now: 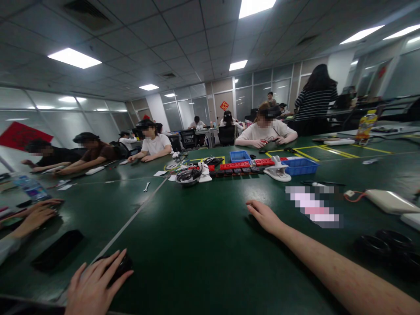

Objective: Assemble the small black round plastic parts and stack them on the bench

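My left hand [95, 282] is at the lower left with its fingers over a black, rounded, glossy object [124, 265] that looks like a computer mouse. Thumb and fingers lie on either side of it, and the palm hides much of it. My right hand [264, 214] rests on the green table [197, 245], fingers stretched forward and holding nothing visible. To its right lies a blurred-out pinkish-white item [311, 208]. A long black case-like object [58, 250] lies left of my left hand.
Ahead stand red power sockets [234, 166], a blue bin [300, 166] and a bowl of black cables [188, 176]. A small wrench [146, 187] lies left of centre. Black rings [374, 246] and a white box [390, 200] are at right. Another person's hands [39, 214] are at left.
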`<control>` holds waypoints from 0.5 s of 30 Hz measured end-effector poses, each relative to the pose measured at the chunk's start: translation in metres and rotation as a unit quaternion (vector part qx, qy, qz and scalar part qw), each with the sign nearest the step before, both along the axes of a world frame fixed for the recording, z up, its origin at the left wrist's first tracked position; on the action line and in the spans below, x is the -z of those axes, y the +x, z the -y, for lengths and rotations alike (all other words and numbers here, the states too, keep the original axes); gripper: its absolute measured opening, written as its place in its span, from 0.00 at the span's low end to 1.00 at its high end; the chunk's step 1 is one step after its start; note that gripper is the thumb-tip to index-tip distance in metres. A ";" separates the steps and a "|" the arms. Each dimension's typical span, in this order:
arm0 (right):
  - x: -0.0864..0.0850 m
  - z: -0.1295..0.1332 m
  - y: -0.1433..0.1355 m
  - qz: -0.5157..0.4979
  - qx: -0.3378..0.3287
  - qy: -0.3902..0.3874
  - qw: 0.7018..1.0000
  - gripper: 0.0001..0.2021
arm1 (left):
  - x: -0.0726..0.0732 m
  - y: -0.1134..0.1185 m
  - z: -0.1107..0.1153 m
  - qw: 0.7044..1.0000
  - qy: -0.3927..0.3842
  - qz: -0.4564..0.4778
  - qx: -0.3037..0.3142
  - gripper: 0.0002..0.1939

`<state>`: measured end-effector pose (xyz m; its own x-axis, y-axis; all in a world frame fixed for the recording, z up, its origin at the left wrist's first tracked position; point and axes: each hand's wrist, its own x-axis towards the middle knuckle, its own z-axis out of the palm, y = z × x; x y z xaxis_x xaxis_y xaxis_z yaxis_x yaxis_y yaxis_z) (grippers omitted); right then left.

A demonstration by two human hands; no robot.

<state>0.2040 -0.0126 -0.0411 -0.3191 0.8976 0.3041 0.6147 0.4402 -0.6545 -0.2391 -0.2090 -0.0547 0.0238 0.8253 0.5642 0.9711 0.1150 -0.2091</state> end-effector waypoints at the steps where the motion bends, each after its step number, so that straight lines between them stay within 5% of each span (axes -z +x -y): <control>1: 0.000 0.000 0.000 -0.001 -0.001 0.001 1.000 0.16 | -0.002 0.001 -0.001 1.000 -0.002 -0.004 -0.005 0.25; 9: -0.001 0.001 0.001 -0.011 -0.002 0.000 1.000 0.16 | -0.005 0.018 -0.002 0.996 0.085 0.012 -0.017 0.31; 13: 0.001 0.002 0.000 -0.014 0.002 -0.005 1.000 0.16 | -0.016 0.057 -0.013 0.990 0.097 0.062 0.086 0.24; 15: 0.000 0.002 -0.001 -0.018 0.006 -0.003 1.000 0.16 | -0.026 0.094 -0.027 0.978 -0.036 0.077 0.189 0.20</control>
<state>0.2032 -0.0148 -0.0408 -0.2975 0.9032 0.3093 0.5957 0.4288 -0.6792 -0.1456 -0.1818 -0.0282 0.2547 0.8113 0.5263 0.9619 -0.2682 -0.0520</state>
